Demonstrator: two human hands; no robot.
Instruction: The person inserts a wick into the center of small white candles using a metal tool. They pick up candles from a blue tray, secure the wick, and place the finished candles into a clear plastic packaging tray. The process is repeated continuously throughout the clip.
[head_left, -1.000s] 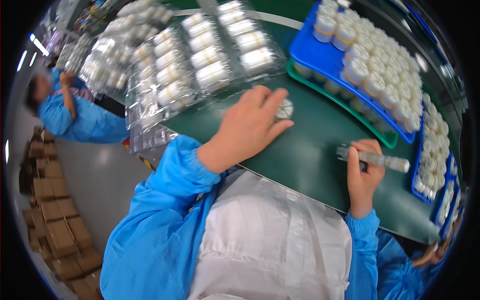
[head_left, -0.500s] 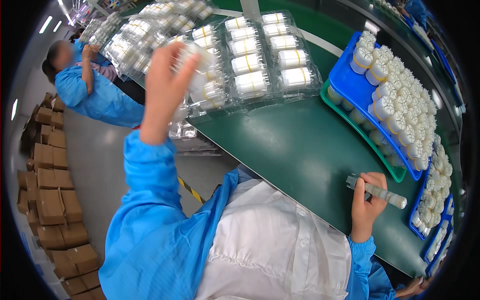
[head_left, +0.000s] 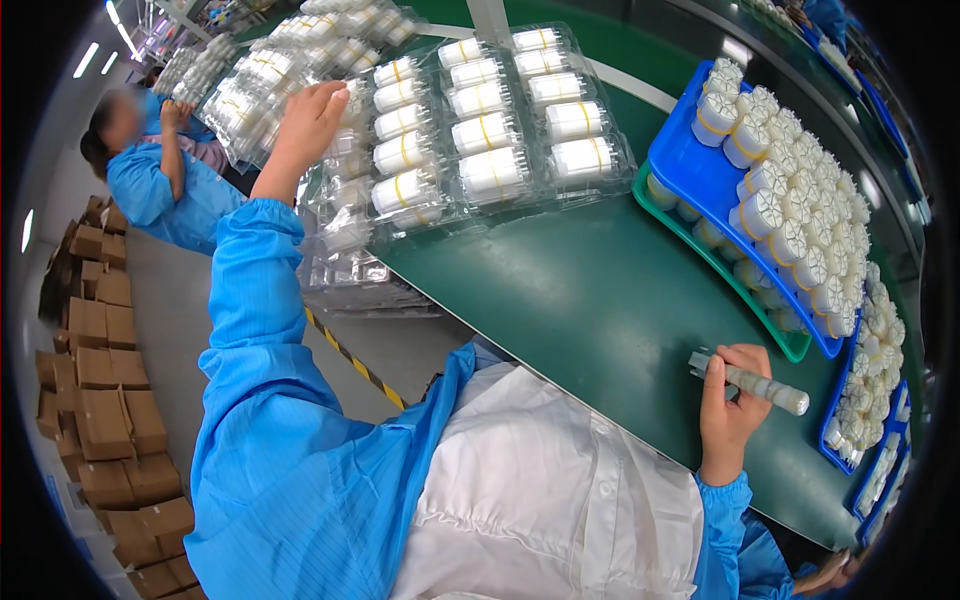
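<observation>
The step in hand looks like fetching a fresh pack: the left hand [head_left: 305, 125] reaches to the counter's [head_left: 600, 300] far left corner, fingers spread wide and resting on a clear plastic blister tray [head_left: 345, 150] among the stacked trays there (nothing is yet pinched). The right hand [head_left: 730, 410] sits near the counter's near edge, its grip closed around a pale cylindrical tube [head_left: 750, 382] lying crosswise. Next, I judge, the fingers must curl under one tray's rim alone.

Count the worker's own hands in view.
2. The left hand rests on the clear packs at upper left; the right hand grips a pale cylinder over the green table, lower right. None seems hidden.
</observation>
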